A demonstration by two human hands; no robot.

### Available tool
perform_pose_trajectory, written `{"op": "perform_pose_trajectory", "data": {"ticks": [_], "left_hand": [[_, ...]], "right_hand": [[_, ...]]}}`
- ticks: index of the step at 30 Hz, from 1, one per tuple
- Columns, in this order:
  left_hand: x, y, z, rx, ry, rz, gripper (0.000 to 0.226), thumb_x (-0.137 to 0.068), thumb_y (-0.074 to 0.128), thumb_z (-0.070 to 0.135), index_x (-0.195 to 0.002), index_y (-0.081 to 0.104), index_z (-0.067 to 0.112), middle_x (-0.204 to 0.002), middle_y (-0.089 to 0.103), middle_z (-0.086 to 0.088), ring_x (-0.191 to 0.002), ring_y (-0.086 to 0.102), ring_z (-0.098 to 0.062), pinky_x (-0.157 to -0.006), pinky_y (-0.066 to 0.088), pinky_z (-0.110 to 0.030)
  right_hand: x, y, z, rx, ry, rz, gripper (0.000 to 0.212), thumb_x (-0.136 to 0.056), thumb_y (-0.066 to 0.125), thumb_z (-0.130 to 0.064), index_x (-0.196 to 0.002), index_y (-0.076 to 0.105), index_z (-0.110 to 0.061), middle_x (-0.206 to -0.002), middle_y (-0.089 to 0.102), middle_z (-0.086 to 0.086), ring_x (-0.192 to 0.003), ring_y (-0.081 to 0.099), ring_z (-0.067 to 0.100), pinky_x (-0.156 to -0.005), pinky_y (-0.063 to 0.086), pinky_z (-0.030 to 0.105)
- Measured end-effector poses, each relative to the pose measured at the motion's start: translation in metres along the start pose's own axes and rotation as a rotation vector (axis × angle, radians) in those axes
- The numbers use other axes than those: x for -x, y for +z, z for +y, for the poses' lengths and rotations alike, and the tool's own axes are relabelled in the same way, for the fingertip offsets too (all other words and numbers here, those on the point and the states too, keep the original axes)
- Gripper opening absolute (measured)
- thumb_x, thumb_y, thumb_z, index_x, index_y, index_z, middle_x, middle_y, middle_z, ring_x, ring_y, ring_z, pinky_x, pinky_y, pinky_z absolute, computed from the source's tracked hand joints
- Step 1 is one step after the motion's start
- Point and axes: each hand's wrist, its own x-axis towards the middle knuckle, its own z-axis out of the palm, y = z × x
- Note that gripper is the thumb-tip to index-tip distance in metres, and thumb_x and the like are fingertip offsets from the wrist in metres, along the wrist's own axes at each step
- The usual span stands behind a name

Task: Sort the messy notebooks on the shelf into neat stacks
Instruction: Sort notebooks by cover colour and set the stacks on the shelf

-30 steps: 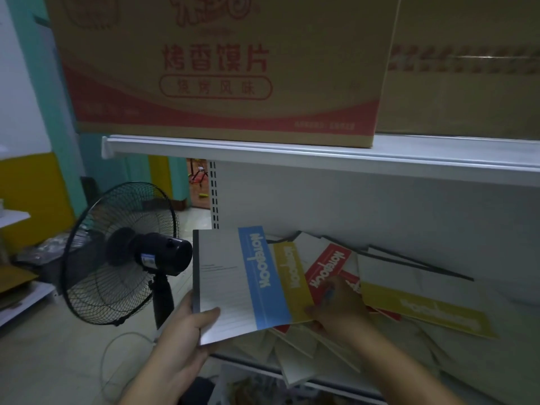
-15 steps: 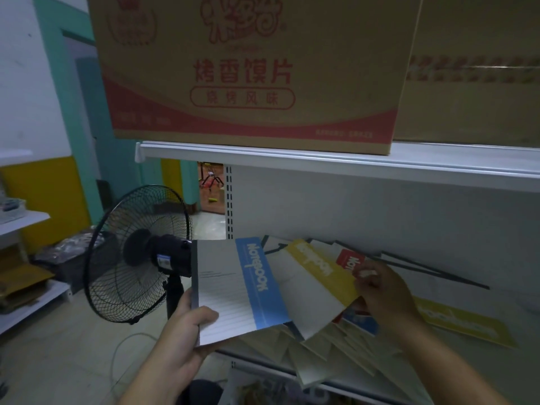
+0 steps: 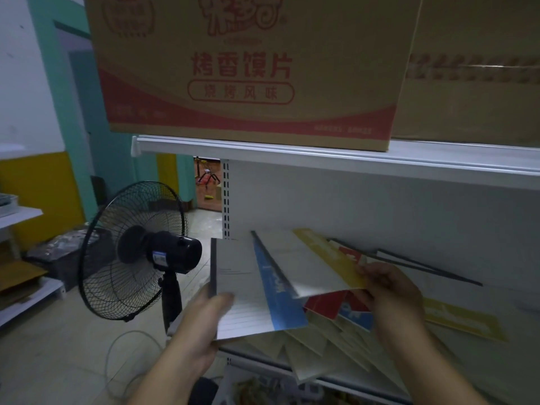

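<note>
My left hand (image 3: 201, 325) grips a blue-striped notebook (image 3: 251, 287) by its lower left corner, in front of the shelf's left end. My right hand (image 3: 388, 293) pinches a yellow-striped notebook (image 3: 309, 267) at its right edge and holds it partly over the blue one. Under them a red notebook (image 3: 327, 305) and several pale ones (image 3: 327, 346) lie fanned in a messy pile on the white shelf (image 3: 455, 340). Another yellow-striped notebook (image 3: 464, 320) lies flat to the right.
A black standing fan (image 3: 137, 258) is close to the left of the shelf, with a cable on the floor. The upper shelf board (image 3: 321, 153) carries large cardboard boxes (image 3: 248, 68) overhead. A low white rack (image 3: 17, 217) stands at far left.
My right hand has lifted the yellow-striped notebook out of the pile and moved it left over the blue one. The left hand keeps its hold on the blue notebook.
</note>
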Motion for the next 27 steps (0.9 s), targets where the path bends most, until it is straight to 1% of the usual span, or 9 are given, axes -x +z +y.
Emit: {"op": "perform_pose_trajectory", "data": {"ticks": [2,6,8,10,12,14,18,22,27], "left_hand": [[0.0,0.012,-0.002,0.015,-0.022,-0.049,0.02,-0.093,0.053,0.016,-0.11,0.057,0.024,-0.101,0.068,-0.004,-0.093,0.062,-0.025,-0.064,0.049,-0.033],[-0.006,0.014,-0.01,-0.061,-0.019,-0.049,0.043,-0.08,0.058,0.001,-0.115,0.058,0.025,-0.105,0.069,-0.007,-0.103,0.059,-0.033,-0.083,0.048,-0.045],[-0.007,0.007,-0.012,-0.059,-0.018,-0.027,0.048,-0.078,0.057,-0.002,-0.116,0.058,0.026,-0.107,0.069,-0.007,-0.105,0.059,-0.035,-0.093,0.044,-0.05],[-0.008,0.0,-0.012,-0.03,-0.024,-0.005,0.042,-0.085,0.051,-0.003,-0.113,0.058,0.027,-0.108,0.068,-0.009,-0.103,0.059,-0.034,-0.091,0.045,-0.047],[-0.008,-0.003,-0.012,0.02,-0.016,0.004,0.034,-0.09,0.048,-0.001,-0.106,0.059,0.027,-0.105,0.067,-0.01,-0.098,0.06,-0.032,-0.079,0.049,-0.04],[-0.008,-0.003,-0.011,0.06,-0.025,0.003,0.03,-0.092,0.047,0.001,-0.105,0.059,0.026,-0.103,0.067,-0.01,-0.094,0.061,-0.03,-0.072,0.048,-0.038],[-0.008,-0.002,-0.014,0.069,-0.05,-0.003,0.032,-0.094,0.047,0.002,-0.116,0.057,0.022,-0.107,0.068,-0.012,-0.098,0.063,-0.031,-0.073,0.05,-0.038],[-0.005,-0.009,-0.016,0.059,-0.06,-0.029,0.034,-0.094,0.047,0.004,-0.122,0.054,0.02,-0.108,0.069,-0.01,-0.1,0.064,-0.03,-0.074,0.051,-0.038],[-0.005,-0.02,-0.017,0.108,-0.077,-0.021,0.03,-0.096,0.044,0.006,-0.112,0.056,0.027,-0.106,0.067,-0.008,-0.097,0.062,-0.029,-0.073,0.049,-0.039]], "right_hand": [[0.014,0.008,0.014,0.151,-0.043,-0.129,0.034,-0.085,0.051,0.015,-0.068,0.064,-0.012,-0.064,0.07,-0.006,-0.062,0.067,0.007,-0.053,0.054,0.018],[0.034,0.012,0.028,0.435,-0.128,-0.432,0.037,-0.088,0.058,0.003,-0.084,0.07,-0.032,-0.089,0.073,-0.017,-0.084,0.067,-0.003,-0.073,0.053,0.016],[0.024,0.0,0.027,0.659,-0.256,-0.342,0.029,-0.086,0.063,-0.007,-0.09,0.07,-0.035,-0.091,0.072,-0.021,-0.086,0.066,-0.004,-0.076,0.049,0.013],[0.013,-0.012,0.023,0.874,-0.209,-0.267,0.019,-0.086,0.061,-0.017,-0.094,0.068,-0.034,-0.093,0.072,-0.013,-0.084,0.067,0.006,-0.074,0.052,0.025],[0.007,-0.017,0.024,0.905,-0.07,-0.297,0.015,-0.086,0.058,-0.022,-0.088,0.062,-0.035,-0.089,0.071,-0.012,-0.078,0.068,0.009,-0.07,0.057,0.037],[0.004,-0.014,0.025,0.921,-0.033,-0.287,0.009,-0.083,0.058,-0.027,-0.087,0.059,-0.035,-0.086,0.07,-0.012,-0.074,0.068,0.011,-0.067,0.058,0.041],[0.0,0.0,0.029,0.84,0.011,-0.232,0.034,-0.07,0.065,-0.044,-0.101,0.059,-0.031,-0.09,0.069,-0.011,-0.076,0.068,0.013,-0.068,0.059,0.041],[0.0,0.012,0.028,0.759,0.016,-0.206,0.022,-0.074,0.074,-0.024,-0.088,0.058,-0.022,-0.076,0.069,-0.001,-0.064,0.066,0.021,-0.051,0.054,0.033],[-0.003,0.016,0.031,0.782,-0.017,-0.234,0.033,-0.082,0.063,-0.017,-0.112,0.054,-0.029,-0.09,0.069,0.001,-0.069,0.067,0.016,-0.049,0.049,0.026]]}}
